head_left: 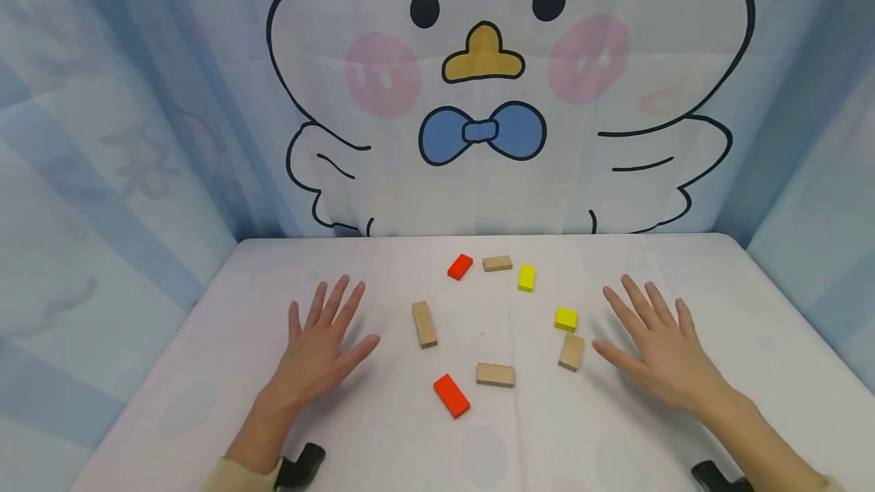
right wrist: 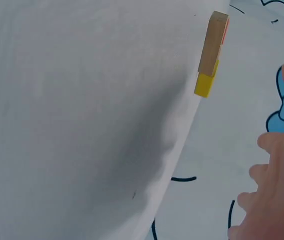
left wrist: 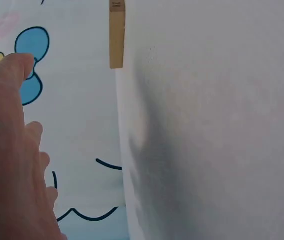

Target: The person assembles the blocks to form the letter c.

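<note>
My left hand (head_left: 317, 355) hovers palm down over the left of the table, fingers spread, holding nothing. Nearest to its thumb stands a plain wooden block (head_left: 424, 324). On the other side my right hand (head_left: 661, 355) is spread the same way, its thumb close beside another wooden block (head_left: 571, 351). Just behind that one sits a yellow block (head_left: 566, 319). Between the hands lie a red block (head_left: 452, 395) and a wooden block (head_left: 495, 374) in front. Farther back are a red block (head_left: 460, 266), a wooden block (head_left: 497, 263) and a yellow block (head_left: 526, 278).
The blocks form a loose ring on the white-covered table (head_left: 273, 264). A curtain (head_left: 478, 196) with a cartoon bird hangs right behind the far table edge, and blue-white curtains (head_left: 89, 196) flank both sides. Dark wrist devices (head_left: 301, 465) show at the bottom.
</note>
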A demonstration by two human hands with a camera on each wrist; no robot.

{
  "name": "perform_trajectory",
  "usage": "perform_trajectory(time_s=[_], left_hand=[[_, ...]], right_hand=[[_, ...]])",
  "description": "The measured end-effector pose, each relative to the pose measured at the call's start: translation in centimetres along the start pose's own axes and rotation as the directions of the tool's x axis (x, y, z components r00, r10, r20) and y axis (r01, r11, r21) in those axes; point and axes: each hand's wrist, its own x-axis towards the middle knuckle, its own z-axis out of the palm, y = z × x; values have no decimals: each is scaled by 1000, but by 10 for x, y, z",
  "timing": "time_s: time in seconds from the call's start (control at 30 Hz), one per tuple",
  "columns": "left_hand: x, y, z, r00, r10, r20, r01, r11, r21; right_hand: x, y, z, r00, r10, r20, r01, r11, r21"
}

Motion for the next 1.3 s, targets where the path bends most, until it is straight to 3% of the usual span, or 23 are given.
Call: perform_trajectory(time_s=[0.17,0.43,0.7,1.0,1.3], left_hand=[[7,5,5,999,31,-8,-31,999,-10],[17,11,15,996,90,-2,-90,990,-109],[26,15,22,988,156,-6,-154,973,-171],[37,19,31,981,188,41,-169,946,-276],[44,17,41,968,243,67,-206,917,-342]], right_hand=[[3,-8,1,997,-45,-69,50,996,71],[13,-27,5,989,-72,-126,91,983,160],[20,-39,7,970,-111,-218,160,962,221],[27,-58,12,982,-87,-167,136,941,311],[32,-78,22,982,-101,-162,155,917,366]])
